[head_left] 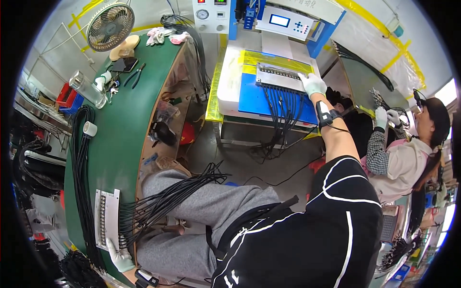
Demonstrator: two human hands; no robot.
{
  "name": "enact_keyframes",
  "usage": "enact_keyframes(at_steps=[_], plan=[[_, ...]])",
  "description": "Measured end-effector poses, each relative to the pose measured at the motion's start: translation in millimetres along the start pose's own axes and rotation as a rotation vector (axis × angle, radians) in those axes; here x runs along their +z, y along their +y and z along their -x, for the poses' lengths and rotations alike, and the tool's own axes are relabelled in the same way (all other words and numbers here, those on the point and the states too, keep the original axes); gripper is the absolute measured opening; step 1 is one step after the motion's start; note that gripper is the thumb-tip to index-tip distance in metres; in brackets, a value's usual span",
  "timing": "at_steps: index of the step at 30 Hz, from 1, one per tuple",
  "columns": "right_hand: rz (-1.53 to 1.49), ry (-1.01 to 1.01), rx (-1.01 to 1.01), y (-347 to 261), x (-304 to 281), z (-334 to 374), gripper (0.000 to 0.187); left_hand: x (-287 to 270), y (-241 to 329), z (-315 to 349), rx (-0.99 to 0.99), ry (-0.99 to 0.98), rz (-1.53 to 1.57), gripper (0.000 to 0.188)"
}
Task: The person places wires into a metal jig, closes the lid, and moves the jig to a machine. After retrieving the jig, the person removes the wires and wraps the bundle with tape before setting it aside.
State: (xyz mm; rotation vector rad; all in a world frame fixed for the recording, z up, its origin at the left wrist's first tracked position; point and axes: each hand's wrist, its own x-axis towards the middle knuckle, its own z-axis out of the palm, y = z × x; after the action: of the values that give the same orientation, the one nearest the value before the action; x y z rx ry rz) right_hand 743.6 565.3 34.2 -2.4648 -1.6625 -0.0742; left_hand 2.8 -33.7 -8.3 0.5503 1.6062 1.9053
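My left hand (120, 258), in a white glove, grips the near end of a metal wire-holding fixture (111, 216) at the green table's edge. A row of small fittings runs along this fixture, and black cables (165, 199) fan out from it over my grey-trousered legs. My right hand (314, 84), also gloved, reaches out to a second metal fixture (278, 76) and holds its right end. That fixture lies on a blue plate (254, 98) on the machine's white bed. From its near side, black cables (281, 110) hang down past the bed's edge.
On the green table (122, 139) are a cable bundle (81, 158), a white tape roll (90, 128), a glass bottle (89, 89), pliers (135, 76) and a fan (110, 28). The machine's control panel (283, 21) stands behind the bed. A co-worker (403, 153) handles cables at right.
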Motion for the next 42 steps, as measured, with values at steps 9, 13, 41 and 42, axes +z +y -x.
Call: enact_keyframes(at_steps=[9,13,41,42], plan=[[-0.244,-0.228,0.115,135.8,6.9,-1.5,0.055,-11.4,-4.1,3.5,0.215,-0.162,-0.428,0.057],[-1.233,-0.768,0.389,150.8,4.5,63.6,0.046,-18.5,1.2,7.6,0.273,-0.172,-0.574,0.071],[-0.697,0.253,-0.616,39.4,-34.8,-1.0,0.04,100.9,43.8,22.0,-0.187,0.203,-0.247,0.056],[-0.892,-0.049,-0.584,-8.4,-40.2,6.6,0.036,83.1,37.9,29.4,-0.161,0.213,-0.358,0.069]])
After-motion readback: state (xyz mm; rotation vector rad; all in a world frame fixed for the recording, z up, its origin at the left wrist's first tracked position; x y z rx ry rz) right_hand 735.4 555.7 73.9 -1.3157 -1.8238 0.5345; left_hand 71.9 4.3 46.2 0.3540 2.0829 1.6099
